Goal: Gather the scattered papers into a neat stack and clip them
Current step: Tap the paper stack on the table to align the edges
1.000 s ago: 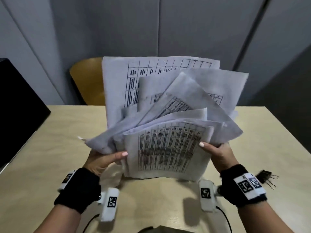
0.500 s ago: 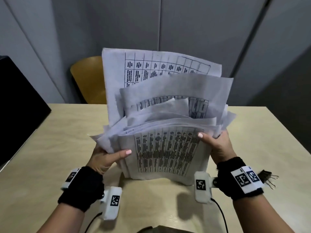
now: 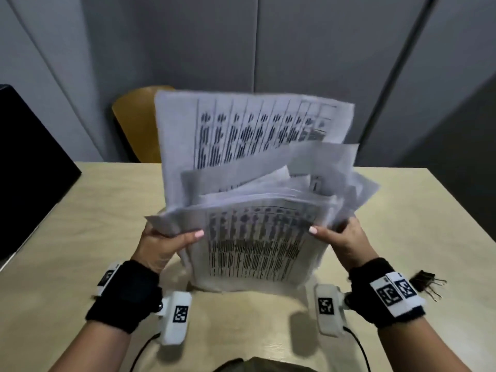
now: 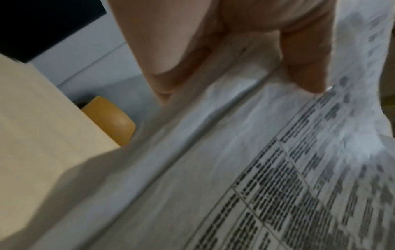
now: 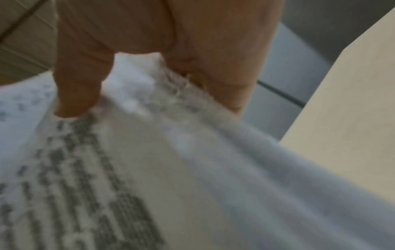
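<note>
Already gathered, the printed papers (image 3: pixel 252 200) stand uneven, edges pinched by left hand (image 3: pixel 163 244) and right hand (image 3: pixel 345 241); binder clips (image 3: pixel 428 284) wait unused at four o'clock.

papers (image 3: pixel 255 237) upright at frame centre, uneven, bottom edge on table (image 3: pixel 80 224) | left hand (image 3: pixel 163 242) gripping left edge | right hand (image 3: pixel 346 242) gripping right edge | binder clips (image 3: pixel 428 281) lower right | chair (image 3: pixel 134 122) behind
</note>
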`<action>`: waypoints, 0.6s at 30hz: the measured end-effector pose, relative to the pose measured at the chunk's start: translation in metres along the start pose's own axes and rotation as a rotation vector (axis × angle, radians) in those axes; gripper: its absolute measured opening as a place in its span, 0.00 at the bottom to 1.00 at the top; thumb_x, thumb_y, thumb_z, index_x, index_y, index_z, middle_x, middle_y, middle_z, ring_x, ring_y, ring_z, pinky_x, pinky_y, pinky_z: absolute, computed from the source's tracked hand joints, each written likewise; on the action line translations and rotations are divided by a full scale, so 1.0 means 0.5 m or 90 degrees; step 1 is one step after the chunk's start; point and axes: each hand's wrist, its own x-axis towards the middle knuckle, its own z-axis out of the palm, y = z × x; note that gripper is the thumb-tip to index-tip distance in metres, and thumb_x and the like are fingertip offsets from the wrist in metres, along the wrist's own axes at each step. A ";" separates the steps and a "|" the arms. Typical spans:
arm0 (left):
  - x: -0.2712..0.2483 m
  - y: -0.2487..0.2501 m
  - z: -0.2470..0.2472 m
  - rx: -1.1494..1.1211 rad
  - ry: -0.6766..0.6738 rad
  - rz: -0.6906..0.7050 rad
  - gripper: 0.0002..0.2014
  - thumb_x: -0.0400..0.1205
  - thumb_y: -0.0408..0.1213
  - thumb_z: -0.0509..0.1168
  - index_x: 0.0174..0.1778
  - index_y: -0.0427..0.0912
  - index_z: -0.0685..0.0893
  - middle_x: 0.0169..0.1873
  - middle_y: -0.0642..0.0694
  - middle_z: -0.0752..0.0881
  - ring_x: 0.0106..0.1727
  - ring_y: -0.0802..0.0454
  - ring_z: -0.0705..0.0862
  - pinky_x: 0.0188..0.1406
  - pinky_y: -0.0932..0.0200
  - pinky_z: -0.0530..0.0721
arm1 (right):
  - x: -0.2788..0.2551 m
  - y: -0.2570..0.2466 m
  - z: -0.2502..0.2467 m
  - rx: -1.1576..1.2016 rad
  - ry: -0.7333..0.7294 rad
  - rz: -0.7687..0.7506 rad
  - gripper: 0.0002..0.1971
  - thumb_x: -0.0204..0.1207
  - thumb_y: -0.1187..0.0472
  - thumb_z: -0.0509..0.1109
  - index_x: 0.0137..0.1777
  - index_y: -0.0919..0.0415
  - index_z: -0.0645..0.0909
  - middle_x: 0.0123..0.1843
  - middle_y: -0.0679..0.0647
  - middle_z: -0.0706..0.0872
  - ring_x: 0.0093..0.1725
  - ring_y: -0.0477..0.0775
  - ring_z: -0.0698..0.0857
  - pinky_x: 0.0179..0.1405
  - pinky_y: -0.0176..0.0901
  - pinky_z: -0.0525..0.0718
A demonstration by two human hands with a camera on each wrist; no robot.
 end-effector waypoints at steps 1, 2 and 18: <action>-0.005 -0.009 -0.003 -0.018 -0.001 -0.010 0.41 0.38 0.58 0.83 0.43 0.37 0.86 0.28 0.57 0.91 0.32 0.62 0.89 0.35 0.65 0.88 | 0.000 0.016 -0.007 0.008 -0.001 0.018 0.27 0.50 0.68 0.83 0.51 0.58 0.79 0.41 0.46 0.93 0.43 0.45 0.90 0.41 0.36 0.87; -0.010 -0.016 0.000 -0.037 -0.002 -0.016 0.39 0.36 0.59 0.82 0.41 0.44 0.88 0.31 0.59 0.91 0.36 0.63 0.89 0.39 0.65 0.88 | -0.001 0.030 -0.007 0.018 0.002 0.037 0.28 0.49 0.67 0.82 0.51 0.56 0.78 0.43 0.46 0.92 0.45 0.45 0.90 0.42 0.36 0.87; -0.015 0.005 0.042 0.016 0.042 0.043 0.12 0.61 0.28 0.77 0.33 0.50 0.89 0.29 0.67 0.89 0.37 0.71 0.87 0.41 0.74 0.84 | -0.003 0.034 0.051 0.013 0.046 0.076 0.16 0.57 0.65 0.82 0.44 0.68 0.84 0.37 0.52 0.92 0.39 0.51 0.90 0.40 0.44 0.89</action>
